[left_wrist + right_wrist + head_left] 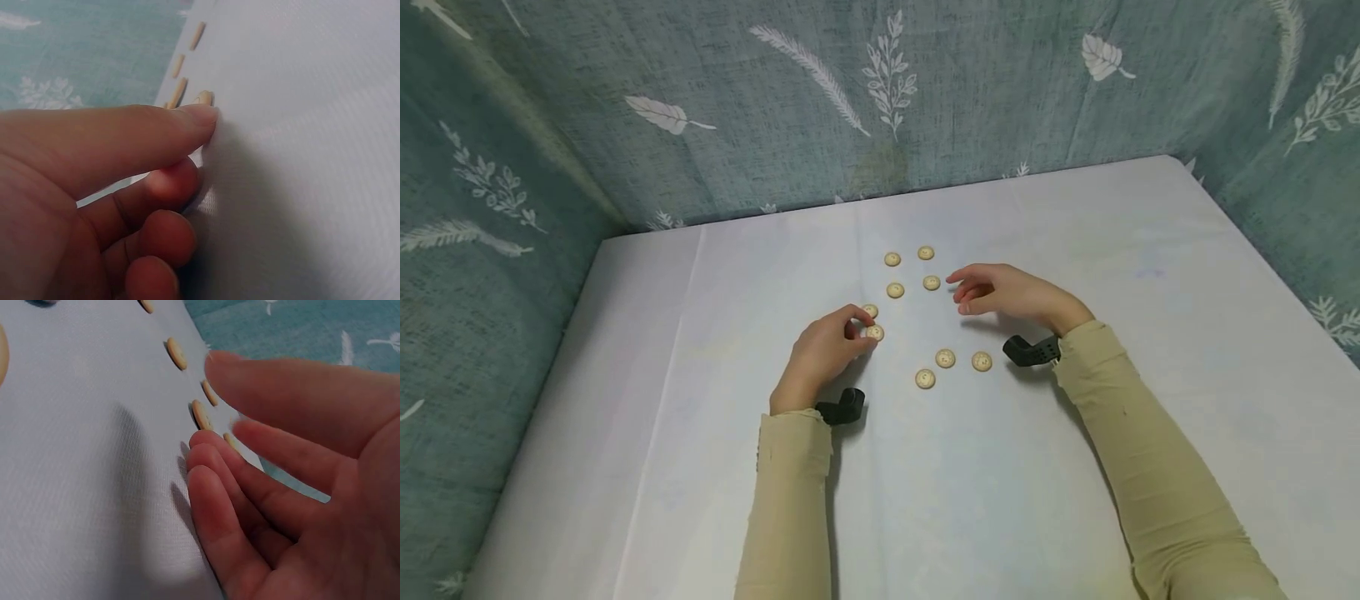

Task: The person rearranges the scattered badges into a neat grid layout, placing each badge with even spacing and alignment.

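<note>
Left grip [822, 354] pinches button [875, 333] — right grip [1011, 293] hovers beside another button [932, 282].

Screened-off tabletop spot, home or studio unclear — leaf-print green cloth [715, 167] on three sides of white-covered table [970, 500].

Looks forward and down from the head, well above the white tablecloth [1000, 500], towards the leaf-print curtain [992, 100]. From the left wrist camera [842, 407], peers tilted and close past the left hand [822, 354], low along the tablecloth. From the right wrist camera [1028, 352], looks equally near, across the right hand [1011, 293]. Overlaps, in all three, on buttons [945, 357] and curtain.
</note>
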A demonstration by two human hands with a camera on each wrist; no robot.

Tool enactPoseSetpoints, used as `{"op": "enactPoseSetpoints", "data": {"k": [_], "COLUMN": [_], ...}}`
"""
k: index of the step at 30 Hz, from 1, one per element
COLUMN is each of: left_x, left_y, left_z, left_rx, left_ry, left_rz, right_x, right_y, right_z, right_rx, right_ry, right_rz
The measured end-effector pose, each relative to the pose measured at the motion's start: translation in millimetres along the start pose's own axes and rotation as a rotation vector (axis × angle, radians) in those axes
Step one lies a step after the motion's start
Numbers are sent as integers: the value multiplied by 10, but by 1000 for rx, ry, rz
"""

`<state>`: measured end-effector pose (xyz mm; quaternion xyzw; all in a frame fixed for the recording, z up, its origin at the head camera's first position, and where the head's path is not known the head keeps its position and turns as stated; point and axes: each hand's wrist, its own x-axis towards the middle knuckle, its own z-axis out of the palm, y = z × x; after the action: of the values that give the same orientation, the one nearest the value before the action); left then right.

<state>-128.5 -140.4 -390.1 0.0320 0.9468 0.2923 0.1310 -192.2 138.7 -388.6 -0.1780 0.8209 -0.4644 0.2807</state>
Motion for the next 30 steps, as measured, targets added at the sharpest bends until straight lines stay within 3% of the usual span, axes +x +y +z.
{"op": "enactPoseSetpoints", "data": {"k": [8,15,30], "left_x": [6,1,11], "left_y": [1,5,29], "left_z": [-48,-128,-14], "left_rx": [1,13,18], "left_ry": [1,12,-2], "left_rz": [-6,-13,-24], "right_x": [22,13,-138], "right_y": [-76,-233,-393], "right_z": [6,79,363], "right_rx": [-106,-264,-494], "right_ry": [-112,-226,-222], "right_rz": [-34,-91,-64]}}
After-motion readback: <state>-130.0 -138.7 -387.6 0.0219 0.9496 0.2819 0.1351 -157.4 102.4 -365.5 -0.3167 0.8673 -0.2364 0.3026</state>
